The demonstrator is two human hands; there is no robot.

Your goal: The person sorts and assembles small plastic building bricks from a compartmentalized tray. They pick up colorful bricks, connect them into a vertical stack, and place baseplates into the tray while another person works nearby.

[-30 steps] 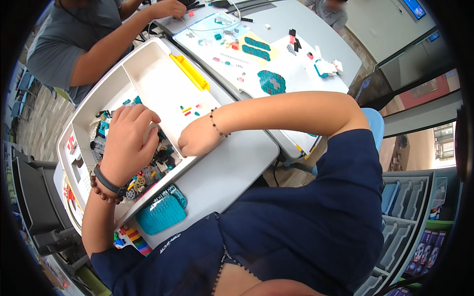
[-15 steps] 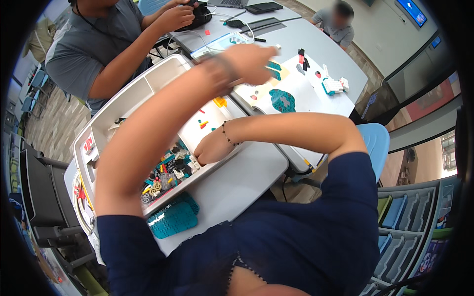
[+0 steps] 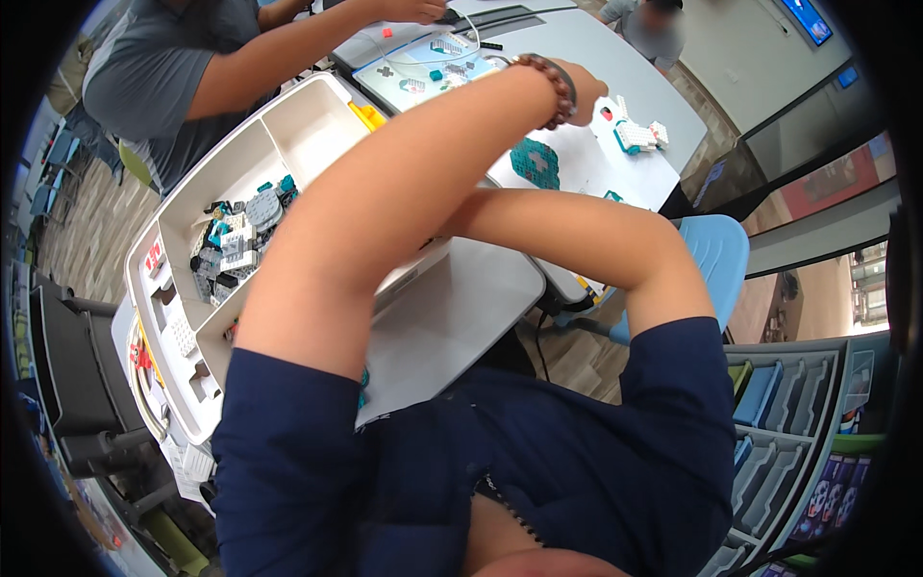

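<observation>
My left arm stretches across the tray to the far table, and my left hand, with beaded bracelets at the wrist, is over the white sheet. Its fingers are mostly hidden behind the back of the hand. Near it are a white and teal brick model and a teal plate-like brick build. My right forearm runs leftward beneath the left one, which hides my right hand near the tray's near edge. The white sorting tray holds grey, black, white and teal building bricks.
A co-worker's hand is above the far table beside a white cable. A printed sheet lies there. A blue chair stands at my right, with a drawer rack below it. Another person sits at the far right.
My left hand has moved right and farther over the white sheet. My right hand, earlier inside the tray, is now hidden behind my left forearm. The co-worker's hands have shifted.
</observation>
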